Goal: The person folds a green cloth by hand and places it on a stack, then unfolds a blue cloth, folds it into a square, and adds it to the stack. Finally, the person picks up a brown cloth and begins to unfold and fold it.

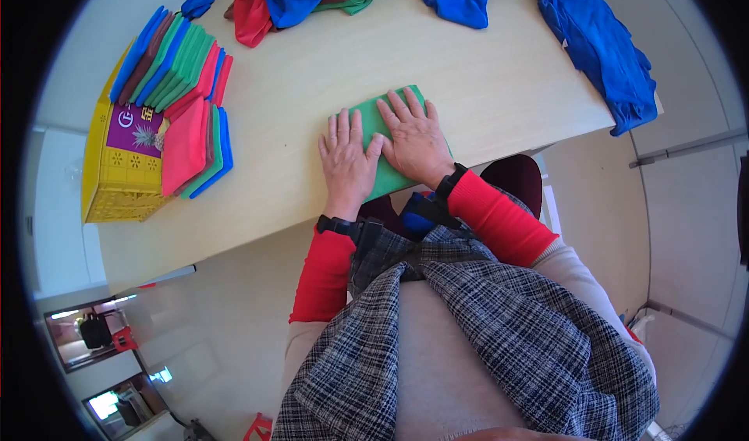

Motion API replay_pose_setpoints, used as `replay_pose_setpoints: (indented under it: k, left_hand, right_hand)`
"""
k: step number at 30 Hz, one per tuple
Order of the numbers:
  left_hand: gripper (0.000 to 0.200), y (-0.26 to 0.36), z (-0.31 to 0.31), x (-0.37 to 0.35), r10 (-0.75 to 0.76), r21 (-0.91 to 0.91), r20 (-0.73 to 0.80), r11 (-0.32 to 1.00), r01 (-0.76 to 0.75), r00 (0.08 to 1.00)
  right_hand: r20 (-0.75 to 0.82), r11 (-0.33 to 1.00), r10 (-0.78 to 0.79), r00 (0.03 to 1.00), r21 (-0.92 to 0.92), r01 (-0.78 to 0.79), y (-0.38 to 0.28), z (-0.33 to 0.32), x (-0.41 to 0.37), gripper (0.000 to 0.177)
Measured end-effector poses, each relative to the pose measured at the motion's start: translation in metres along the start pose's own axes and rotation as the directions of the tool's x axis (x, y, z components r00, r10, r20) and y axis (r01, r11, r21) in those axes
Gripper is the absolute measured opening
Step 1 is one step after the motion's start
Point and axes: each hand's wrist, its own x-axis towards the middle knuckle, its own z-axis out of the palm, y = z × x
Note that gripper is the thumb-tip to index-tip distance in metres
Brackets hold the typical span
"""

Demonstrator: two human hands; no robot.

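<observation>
A green folded cloth point(409, 177) lies flat at the table's near edge, in front of my body. My left hand point(348, 160) rests palm down on its left side, fingers stretched out and pointing away from me. On its upper right part lies my right hand point(417, 142), also flat with the fingers somewhat spread. The two thumbs nearly meet over the middle of the cloth. Neither hand grips anything. Much of the cloth is hidden under the hands.
A yellow crate point(117, 172) at the table's left bears stacked folded cloths point(183, 63) in several colours; more folded cloths point(191, 148) lean beside it. Crumpled blue cloths point(456, 0) lie along the far edge. One blue cloth point(605, 55) hangs over the right edge.
</observation>
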Motion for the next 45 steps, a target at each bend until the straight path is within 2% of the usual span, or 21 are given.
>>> replay_pose_setpoints:
  k: [6, 8, 10, 11, 13, 14, 15, 16, 17, 18, 21, 27, 30, 31, 33, 36, 38, 40, 42, 43, 45]
  left_hand:
    - [0.055, -0.017, -0.017, -0.036, -0.110, -0.002, -0.138, 0.994, 0.110, 0.984]
    - [0.044, -0.018, -0.037, -0.073, -0.129, -0.293, -0.189, 0.954, 0.069, 0.973]
    - [0.033, -0.012, -0.058, -0.110, -0.275, -0.469, 0.044, 0.843, 0.263, 0.960]
    - [0.033, -0.009, -0.065, -0.120, -0.296, -0.458, 0.025, 0.846, 0.274, 0.955]
    - [0.037, -0.003, -0.074, -0.132, -0.446, -0.508, 0.477, 0.563, 0.652, 0.757]
    - [0.037, -0.008, -0.068, -0.137, -0.471, -0.507, 0.459, 0.557, 0.658, 0.753]
    - [0.039, -0.018, -0.051, -0.146, -0.401, -0.705, 0.567, 0.215, 0.676, 0.719]
    - [0.042, -0.025, -0.038, -0.151, -0.288, -0.770, 0.635, -0.167, 0.615, 0.717]
    - [0.046, -0.033, -0.026, -0.157, -0.153, -0.691, 0.649, -0.528, 0.494, 0.745]
    - [0.046, -0.031, -0.025, -0.159, -0.169, -0.701, 0.642, -0.526, 0.482, 0.748]
    - [0.058, -0.025, -0.025, -0.158, -0.157, -0.585, 0.625, -0.743, 0.325, 0.765]
    - [0.056, -0.025, -0.041, -0.173, -0.231, -0.638, 0.629, -0.699, 0.324, 0.742]
    - [0.055, -0.043, -0.068, -0.175, -0.256, -0.676, 0.615, -0.658, 0.331, 0.746]
    - [0.055, -0.055, -0.079, -0.171, -0.316, -0.714, 0.601, -0.625, 0.316, 0.734]
    - [0.054, -0.079, -0.111, -0.158, -0.407, -0.793, 0.527, -0.552, 0.260, 0.746]
    - [0.054, -0.117, -0.168, -0.120, -0.547, -0.884, 0.368, -0.457, 0.100, 0.752]
    - [0.054, -0.148, -0.198, -0.084, -0.625, -0.947, 0.199, -0.321, -0.016, 0.755]
    - [0.055, -0.198, -0.215, -0.050, -0.627, -0.963, 0.069, -0.246, -0.113, 0.776]
    - [0.052, -0.255, -0.223, -0.017, -0.563, -0.907, 0.060, -0.377, -0.191, 0.825]
    - [0.052, -0.279, -0.226, -0.004, -0.558, -0.909, 0.062, -0.374, -0.184, 0.827]
    - [0.050, -0.317, -0.227, 0.018, -0.441, -0.792, 0.138, -0.587, -0.169, 0.887]
  right_hand:
    - [0.002, 1.000, -0.003, 1.000, -0.010, 0.003, -0.001, -0.004, 0.000, 0.064]
    - [0.017, 0.999, -0.041, 0.999, -0.014, 0.041, 0.001, -0.007, -0.001, 0.064]
    - [0.046, 0.994, -0.109, 0.993, -0.006, 0.109, -0.003, -0.009, -0.002, 0.065]
    - [0.040, 0.990, -0.138, 0.990, 0.005, 0.138, -0.005, -0.010, -0.002, 0.065]
    - [0.069, 0.979, -0.202, 0.977, 0.007, 0.202, -0.007, -0.011, -0.004, 0.065]
    - [0.086, 0.973, -0.231, 0.969, 0.007, 0.231, -0.013, -0.011, -0.005, 0.066]
    - [0.082, 0.966, -0.257, 0.963, 0.016, 0.257, -0.020, -0.010, -0.008, 0.066]
    - [0.091, 0.957, -0.290, 0.953, 0.030, 0.289, -0.026, -0.010, -0.010, 0.066]
    - [0.099, 0.948, -0.320, 0.942, 0.042, 0.317, -0.032, -0.011, -0.013, 0.066]
    - [0.109, 0.938, -0.345, 0.932, 0.054, 0.341, -0.039, -0.011, -0.017, 0.067]
    - [0.104, 0.905, -0.424, 0.900, 0.094, 0.415, -0.058, -0.006, -0.030, 0.068]
    - [0.084, 0.856, -0.507, 0.858, 0.171, 0.488, -0.073, -0.007, -0.038, 0.064]
    - [0.014, 0.765, -0.429, 0.903, 0.537, 0.355, -0.056, -0.008, -0.035, 0.056]
    - [0.012, 0.762, -0.431, 0.902, 0.540, 0.357, -0.045, -0.008, -0.035, 0.056]
    - [-0.100, 0.840, -0.241, 0.965, 0.477, 0.259, -0.019, -0.005, -0.036, 0.048]
    - [-0.149, 0.925, -0.183, 0.972, 0.310, 0.221, 0.018, 0.004, -0.041, 0.045]
    - [-0.151, 0.936, -0.173, 0.973, 0.282, 0.210, 0.022, -0.001, -0.043, 0.045]
    - [-0.147, 0.955, -0.164, 0.975, 0.223, 0.194, 0.021, -0.007, -0.045, 0.045]
    - [-0.144, 0.960, -0.152, 0.978, 0.213, 0.180, 0.017, -0.008, -0.044, 0.046]
    - [-0.141, 0.966, -0.146, 0.979, 0.195, 0.172, 0.015, -0.009, -0.043, 0.047]
    - [-0.135, 0.971, -0.131, 0.982, 0.181, 0.154, 0.014, -0.009, -0.043, 0.048]
